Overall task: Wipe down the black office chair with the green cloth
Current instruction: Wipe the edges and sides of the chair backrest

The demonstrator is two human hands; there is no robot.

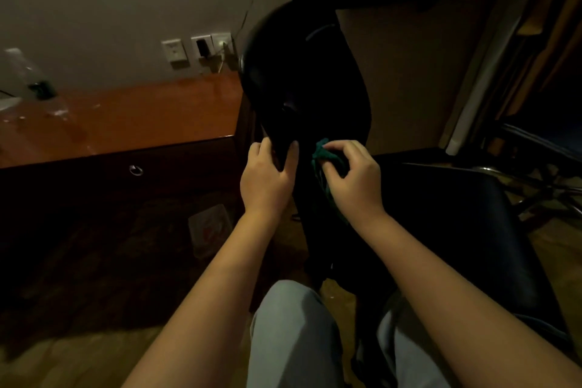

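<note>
Since the black office chair (pixel 302 72) fills the middle of the view, side-on, its backrest upright beside the right end of the wooden desk (pixel 126 123), I log it first. The seat (pixel 447 217) runs off to the right.

Step in hand, by my read: wiping the lower backrest, near where it meets the seat. To do it well, I'd steady the backrest, spread the cloth flat rather than bunched, work overlapping strokes down the panel and into the seam, and refold to a clean face.

Left hand (pixel 267 179): forearm reaching forward, thumb and fingers clamped over the backrest's lower edge.

Right hand (pixel 352 179): wrist bent, fingers curled narrow, pinching the green cloth (pixel 321 154) against the backrest, just beside the left hand. Cloth bunched, mostly hidden under the fingers.
</note>
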